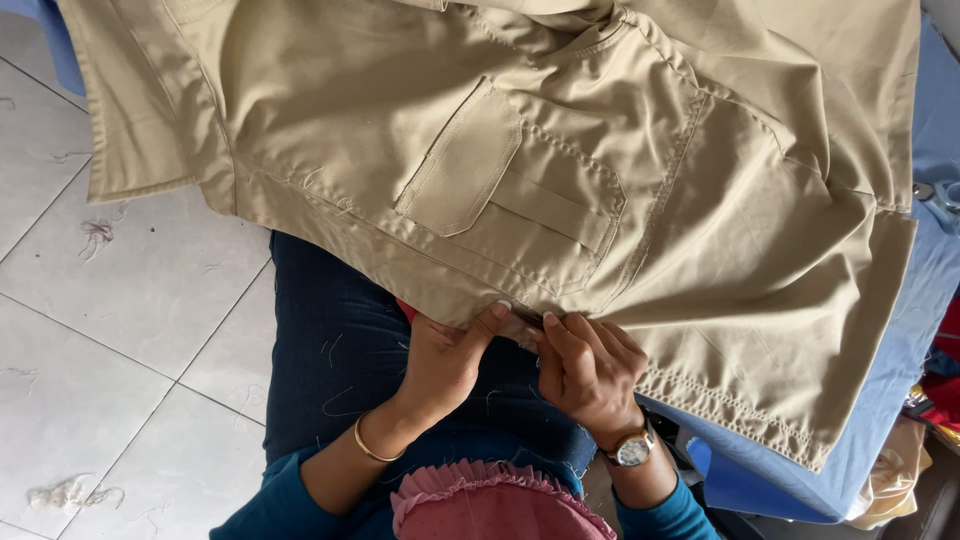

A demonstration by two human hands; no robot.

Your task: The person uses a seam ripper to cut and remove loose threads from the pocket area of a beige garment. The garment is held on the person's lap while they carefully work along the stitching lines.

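A: Counted: one khaki shirt [560,170], spread over the lap and over blue cloth [880,400]; one flapped pocket [515,190] on it. Two hands. One bangle [372,450] on the left wrist, one watch [633,450] on the right. Several thread scraps [97,232] on the white tile floor [120,330].

B: And the fingers?

A: Left hand [447,360]: closed narrow, thumb tip pressed up against the shirt's lower edge, edge pinched just below the pocket. Right hand [588,370]: curled tight, fingertips bunched on the same edge, just beside the left thumb, almost touching it.

B: Anything between the fingertips besides fabric?

A: Could not be told; too small and partly hidden by the fold.

B: Rest of the shirt?

A: Hung loose, left side draped past the knee above the floor, right hem lying on the blue cloth.
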